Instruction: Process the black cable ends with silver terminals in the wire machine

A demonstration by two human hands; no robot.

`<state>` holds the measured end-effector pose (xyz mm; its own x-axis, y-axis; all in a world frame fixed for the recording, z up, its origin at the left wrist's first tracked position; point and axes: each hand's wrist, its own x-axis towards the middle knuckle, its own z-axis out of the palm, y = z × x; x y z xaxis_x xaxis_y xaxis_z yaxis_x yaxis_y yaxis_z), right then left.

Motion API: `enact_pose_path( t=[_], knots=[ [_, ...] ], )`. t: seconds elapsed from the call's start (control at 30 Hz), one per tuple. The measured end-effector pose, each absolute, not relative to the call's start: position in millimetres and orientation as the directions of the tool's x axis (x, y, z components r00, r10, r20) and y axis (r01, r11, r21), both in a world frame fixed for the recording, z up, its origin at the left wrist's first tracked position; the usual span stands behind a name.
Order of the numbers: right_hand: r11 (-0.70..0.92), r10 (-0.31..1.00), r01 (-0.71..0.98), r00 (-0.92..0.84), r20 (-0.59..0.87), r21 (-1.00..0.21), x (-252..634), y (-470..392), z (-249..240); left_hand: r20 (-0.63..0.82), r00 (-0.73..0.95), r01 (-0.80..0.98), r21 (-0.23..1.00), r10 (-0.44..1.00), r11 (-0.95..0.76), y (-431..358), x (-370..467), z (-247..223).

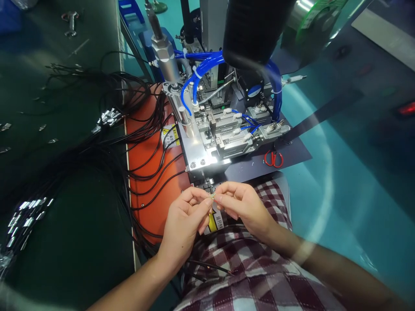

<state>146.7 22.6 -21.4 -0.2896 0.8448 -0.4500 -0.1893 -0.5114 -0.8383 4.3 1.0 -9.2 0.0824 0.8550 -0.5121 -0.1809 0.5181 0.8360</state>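
Pinching tiny wire ends [212, 196] between fingertips of left hand [185, 212] and right hand [244, 204], both closed narrowly. Holding them just in front of metal machine [201, 149], near yellow label [212, 222], with red-handled scissors [274, 159] off to right, black cables [65, 159] over counter [81, 229] at left.

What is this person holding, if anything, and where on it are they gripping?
Thin pale strands, pinched from either side by the fingertips of the left hand and right hand. They are too small to tell which part each grips.
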Motion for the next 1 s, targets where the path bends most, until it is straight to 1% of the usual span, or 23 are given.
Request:
enact_pose_path(
  t=[0.17, 0.4, 0.6, 0.8, 1.0],
  knots=[
    [-0.492, 0.855, -0.142, -0.263, -0.446, -0.859, 147.5, 24.5, -20.5, -0.523, 0.049, -0.164, 0.836, 0.851, 0.523, 1.4, 4.8, -8.1],
    [-0.477, 0.857, -0.112, -0.278, -0.433, -0.872, 148.9, 26.6, -19.9, -0.522, 0.054, -0.151, 0.838, 0.851, 0.524, 1.3, 4.6, -9.4],
    [-0.479, 0.858, -0.123, -0.272, -0.435, -0.869, 147.9, 24.6, -21.5, -0.531, 0.042, -0.179, 0.830, 0.847, 0.529, 1.8, 5.2, -8.1],
    [-0.473, 0.858, -0.123, -0.286, -0.426, -0.872, 148.3, 26.8, -20.1, -0.525, 0.050, -0.143, 0.838, 0.850, 0.526, 1.5, 4.7, -8.6],
    [-0.457, 0.867, -0.131, -0.286, -0.408, -0.880, 148.5, 25.5, -22.9, -0.511, 0.073, -0.143, 0.844, 0.856, 0.516, 0.4, 3.4, -12.1]
  ],
)
